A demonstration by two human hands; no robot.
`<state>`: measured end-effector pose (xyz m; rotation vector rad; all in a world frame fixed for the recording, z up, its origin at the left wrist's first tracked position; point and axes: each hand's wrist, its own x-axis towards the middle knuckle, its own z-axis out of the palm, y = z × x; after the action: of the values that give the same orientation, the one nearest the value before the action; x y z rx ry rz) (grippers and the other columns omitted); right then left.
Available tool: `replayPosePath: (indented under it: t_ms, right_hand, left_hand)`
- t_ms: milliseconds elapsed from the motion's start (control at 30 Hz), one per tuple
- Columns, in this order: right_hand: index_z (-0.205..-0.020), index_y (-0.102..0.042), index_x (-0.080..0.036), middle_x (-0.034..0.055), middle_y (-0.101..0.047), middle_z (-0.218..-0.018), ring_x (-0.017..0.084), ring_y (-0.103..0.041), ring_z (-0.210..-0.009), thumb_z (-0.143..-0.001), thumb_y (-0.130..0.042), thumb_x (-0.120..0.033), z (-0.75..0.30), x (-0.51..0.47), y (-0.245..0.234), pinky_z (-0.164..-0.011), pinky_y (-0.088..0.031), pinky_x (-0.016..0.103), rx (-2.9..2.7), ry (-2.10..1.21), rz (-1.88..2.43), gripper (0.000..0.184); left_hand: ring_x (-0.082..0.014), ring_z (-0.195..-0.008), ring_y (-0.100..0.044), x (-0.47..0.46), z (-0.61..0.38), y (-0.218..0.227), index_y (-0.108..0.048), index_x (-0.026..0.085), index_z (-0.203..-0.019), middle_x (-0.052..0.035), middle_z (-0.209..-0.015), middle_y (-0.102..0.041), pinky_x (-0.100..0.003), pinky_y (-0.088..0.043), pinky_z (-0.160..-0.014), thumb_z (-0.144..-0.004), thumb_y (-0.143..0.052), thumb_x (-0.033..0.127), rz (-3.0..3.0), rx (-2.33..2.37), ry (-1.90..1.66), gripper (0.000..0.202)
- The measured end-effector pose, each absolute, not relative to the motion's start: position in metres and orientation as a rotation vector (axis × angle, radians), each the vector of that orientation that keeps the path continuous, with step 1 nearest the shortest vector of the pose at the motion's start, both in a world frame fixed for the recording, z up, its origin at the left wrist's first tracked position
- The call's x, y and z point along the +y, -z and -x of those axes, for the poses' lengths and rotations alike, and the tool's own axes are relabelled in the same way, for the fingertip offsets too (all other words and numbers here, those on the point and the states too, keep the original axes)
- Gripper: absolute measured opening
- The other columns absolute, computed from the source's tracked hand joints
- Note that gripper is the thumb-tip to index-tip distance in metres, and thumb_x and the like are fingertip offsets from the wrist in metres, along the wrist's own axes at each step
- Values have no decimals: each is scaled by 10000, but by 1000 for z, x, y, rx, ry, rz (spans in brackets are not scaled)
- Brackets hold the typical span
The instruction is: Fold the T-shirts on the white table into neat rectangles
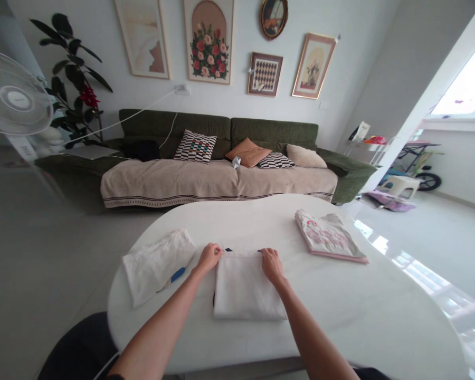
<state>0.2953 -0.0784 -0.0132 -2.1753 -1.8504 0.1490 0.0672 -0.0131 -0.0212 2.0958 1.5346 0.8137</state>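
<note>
A white folded garment [247, 287], probably a shirt, lies flat on the white table in front of me. My left hand [211, 257] pinches its far left corner, fingers closed. At the far right corner my right hand [272, 264] grips the edge with curled fingers. Small dark patches show along the far edge between the hands. To the left rests another white garment [154, 264], loosely spread and wrinkled, with a blue print. On the right side of the table is a stack of folded shirts [330, 235], a white printed one over a pink one.
The table [340, 311] has a rounded outline. Beyond it stands a green sofa [277, 129] with a beige cover and several cushions. A fan [18, 97] and a plant [73, 74] are at the left. A white stool [399, 186] stands far right.
</note>
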Motion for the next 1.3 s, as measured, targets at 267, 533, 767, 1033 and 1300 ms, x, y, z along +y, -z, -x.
replayPosePath:
  t_ms: [267,533,767,1033,1300]
  right_hand:
    - [-1164,-493,-157,106,-491,-1209,209,-394,-1128,-822,-340,-120,-289,-74,2,-875,-367,301,-1770,-17,2111,377]
    - [-1332,-297,-335,0,-232,-1439,283,-67,-1323,-872,-310,-456,-240,-98,11,-996,-140,550,-2073,-92,2013,476]
    - [-1362,-218,-344,-3,-206,-1448,294,18,-1327,-864,-261,-535,-238,-103,24,-1005,-83,565,-2063,-194,2088,535]
    - [-1379,-207,-260,54,-88,-1469,269,51,-1330,-889,-263,-442,-208,-112,14,-1011,-44,561,-2076,-120,2057,526]
    - [-1382,-145,-316,12,-90,-1470,260,24,-1333,-868,-241,-525,-190,-120,18,-1021,-62,538,-2187,-354,1981,563]
  left_hand:
    - [-109,-680,-549,-5,-71,18,-568,202,-777,16,-723,-605,-190,-377,-629,-793,-462,189,-2064,1463,-773,108]
    - [-134,-795,-557,-9,-74,21,-557,182,-846,-33,-836,-609,-220,-390,-716,-808,-435,170,-1943,1654,-821,128]
    - [-205,-854,-582,-96,-68,25,-499,128,-1080,-110,-903,-611,-299,-431,-772,-823,-442,314,-1922,1723,-824,323]
    - [-171,-730,-565,-180,-52,34,-506,191,-821,-50,-780,-566,-264,-434,-672,-842,-400,339,-2076,1691,-887,183]
    - [-141,-630,-540,-176,-56,31,-471,202,-701,-8,-676,-549,-228,-374,-602,-837,-411,284,-2079,1828,-802,169]
